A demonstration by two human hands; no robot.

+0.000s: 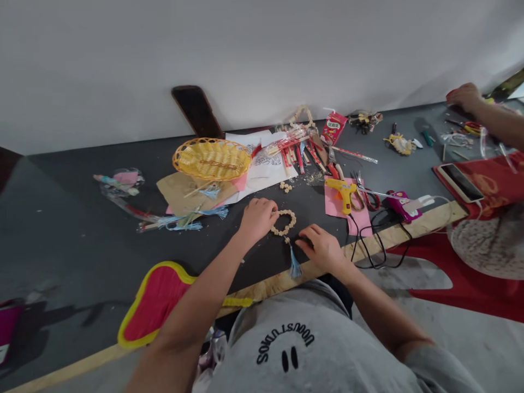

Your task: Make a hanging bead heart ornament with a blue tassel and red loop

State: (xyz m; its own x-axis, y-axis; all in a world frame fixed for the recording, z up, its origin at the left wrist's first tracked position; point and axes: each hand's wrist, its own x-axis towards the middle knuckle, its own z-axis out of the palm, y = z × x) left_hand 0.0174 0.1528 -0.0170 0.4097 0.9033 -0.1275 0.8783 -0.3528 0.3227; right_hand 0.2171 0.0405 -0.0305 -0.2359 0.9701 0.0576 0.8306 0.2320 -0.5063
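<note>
A beaded bracelet (294, 221) made of small pale pieces lies as a ring on the dark table in front of me. A light blue tassel (295, 263) hangs from its near side and reaches toward the wooden table edge. At the ring's left side, my left hand (257, 218) is closed, with its fingertips pinching the beads. Just right of the tassel's top is my right hand (320, 246); its fingers are bent and apart, with nothing visible between them. A small cluster of pale pieces (285, 186) lies beyond the ring.
Behind lie a yellow basket (184, 164), a leaning phone (196, 112) and craft sticks. To the right are a yellow glue gun (344, 191) with its cable, scissors (370, 199) and pink paper (360, 224). A red fan (153, 303) lies left. Another person's hand (466, 98) is far right.
</note>
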